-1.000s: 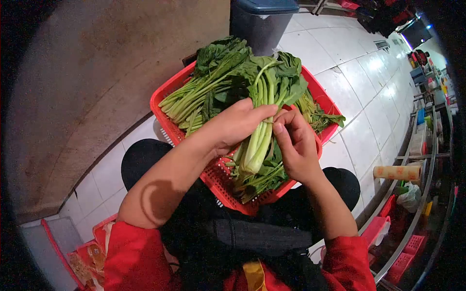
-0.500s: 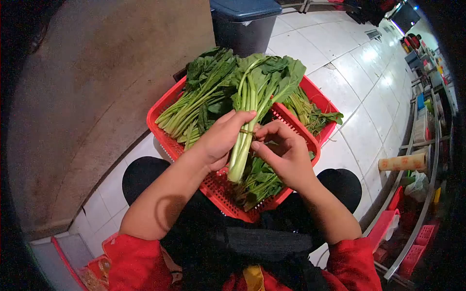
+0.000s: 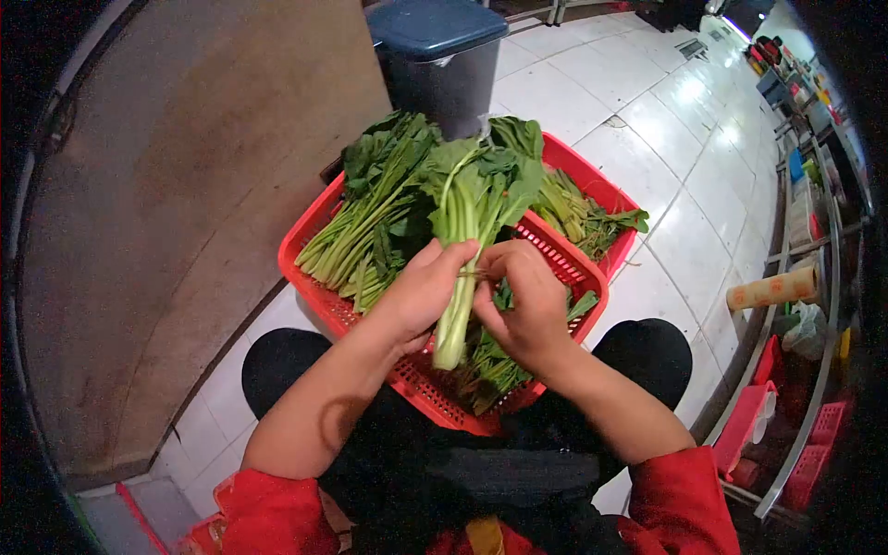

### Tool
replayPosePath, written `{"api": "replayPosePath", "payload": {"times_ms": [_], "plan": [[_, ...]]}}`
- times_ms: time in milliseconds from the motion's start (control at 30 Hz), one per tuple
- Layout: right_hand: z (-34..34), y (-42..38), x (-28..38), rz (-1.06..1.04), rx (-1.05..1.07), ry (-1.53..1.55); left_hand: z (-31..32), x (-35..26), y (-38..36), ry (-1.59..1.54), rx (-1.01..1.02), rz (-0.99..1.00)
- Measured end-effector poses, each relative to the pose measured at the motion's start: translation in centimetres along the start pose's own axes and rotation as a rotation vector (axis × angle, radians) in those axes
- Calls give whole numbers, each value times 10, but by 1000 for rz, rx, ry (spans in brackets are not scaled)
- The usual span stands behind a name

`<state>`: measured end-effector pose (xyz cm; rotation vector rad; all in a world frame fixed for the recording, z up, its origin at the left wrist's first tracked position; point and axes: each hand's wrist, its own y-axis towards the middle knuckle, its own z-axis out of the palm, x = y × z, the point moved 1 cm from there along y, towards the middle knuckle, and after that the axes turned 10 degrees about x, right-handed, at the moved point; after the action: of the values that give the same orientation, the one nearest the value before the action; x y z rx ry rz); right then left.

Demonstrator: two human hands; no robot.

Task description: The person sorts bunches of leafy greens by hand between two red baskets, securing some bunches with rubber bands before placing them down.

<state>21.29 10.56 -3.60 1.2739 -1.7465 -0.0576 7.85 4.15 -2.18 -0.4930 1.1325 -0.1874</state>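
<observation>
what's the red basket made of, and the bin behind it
The red basket looks like moulded plastic: uniform glossy red, with a fine perforated grid in its walls. The bin also seems plastic, with a dark grey matte body and a smooth blue lid.

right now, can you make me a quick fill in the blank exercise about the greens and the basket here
1. Both hands hold one bunch of leafy greens above a ____ plastic basket.
2. The left hand grips the bunch by its pale ____.
3. The right hand meets it at a thin ____ around the stalks.
4. Beyond the basket stands a grey bin with a ____ lid.

Missing words: red; stalks; band; blue
</observation>
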Motion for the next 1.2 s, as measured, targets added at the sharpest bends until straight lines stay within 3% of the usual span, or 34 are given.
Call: {"api": "replayPosePath", "payload": {"times_ms": [133, 200, 233, 267, 367, 433, 500, 600, 667, 800, 833, 900, 1000, 1033, 1100, 1167, 1200], "plan": [[-8, -2, 8, 151, 12, 180, 4, -6, -11, -10, -20, -43], [-12, -5, 5, 227, 177, 361, 1, -7, -11, 32, -8, -46], [-7, -8, 7, 382, 215, 723, -2, -4, -11, 51, 17, -60], [-11, -9, 8, 490, 310, 803, -6, -1, -12, 71, 37, -74], [-19, -9, 3, 496, 377, 845, -13, 4, -14, 157, 78, -58], [-23, -9, 2, 280, 396, 682, -9, 3, -19, 245, 72, -32], [-27, -8, -1, 222, 378, 673, -3, -6, -23, 398, 53, -40], [-34, -5, 3, 153, 332, 672, 4, -11, -26, 367, 46, 11], [-36, -3, 2, -96, 267, 534, -2, -14, -28, 375, 115, -30], [-42, -2, -1, -303, 377, 422, -6, -14, -30, 525, 143, -82], [-45, -3, 2, -301, 376, 422, -8, -10, -29, 485, 207, -64], [-47, -4, 9, -35, 497, 628, -8, -8, -28, 442, 270, -55], [-40, -8, -1, -8, 530, 723, -9, -9, -26, 396, 265, -155], [-38, -8, -4, -10, 530, 729, -15, -5, -23, 387, 262, -188], [-37, -5, -10, -247, 513, 469, -19, -4, -20, 378, 248, -226], [-36, -5, -16, -269, 490, 431, -16, -12, -17, 452, 176, -375], [-35, -5, -18, -291, 465, 390, -16, -9, -13, 383, 225, -298]]}}
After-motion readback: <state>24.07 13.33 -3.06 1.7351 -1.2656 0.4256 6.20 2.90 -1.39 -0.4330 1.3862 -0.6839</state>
